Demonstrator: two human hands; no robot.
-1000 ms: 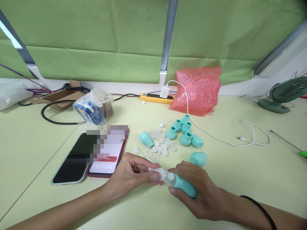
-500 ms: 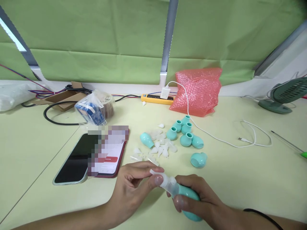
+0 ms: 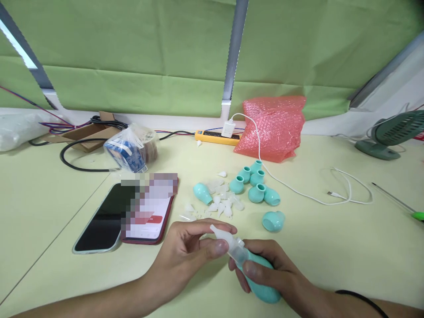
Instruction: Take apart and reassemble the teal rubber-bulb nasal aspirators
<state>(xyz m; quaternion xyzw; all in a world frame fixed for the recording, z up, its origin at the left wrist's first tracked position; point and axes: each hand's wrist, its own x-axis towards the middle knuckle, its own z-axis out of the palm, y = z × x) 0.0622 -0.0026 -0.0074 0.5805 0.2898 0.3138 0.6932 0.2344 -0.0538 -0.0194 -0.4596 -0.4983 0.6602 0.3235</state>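
Observation:
My right hand [image 3: 270, 274] grips a teal rubber bulb [image 3: 261, 282] low in the middle of the view. A clear plastic nozzle [image 3: 228, 243] sticks out of the bulb toward the upper left. My left hand [image 3: 185, 256] pinches that nozzle between thumb and fingers. Just beyond the hands lies a heap of loose clear nozzles [image 3: 220, 198]. Several more teal bulbs [image 3: 255, 185] sit behind it, one [image 3: 202, 193] to the left of the heap and one [image 3: 273, 221] apart at the right.
Two phones [image 3: 124, 216] lie side by side at the left. Behind are a bagged roll of tape [image 3: 132, 148], black cables, a yellow power strip [image 3: 217, 137], pink bubble wrap [image 3: 271, 126], a white charging cable [image 3: 344, 187] and a small fan [image 3: 387, 134].
Both hands have drawn nearer to me and lower. The bulb has tilted so its nozzle points more upward. My left fingers stay on the nozzle.

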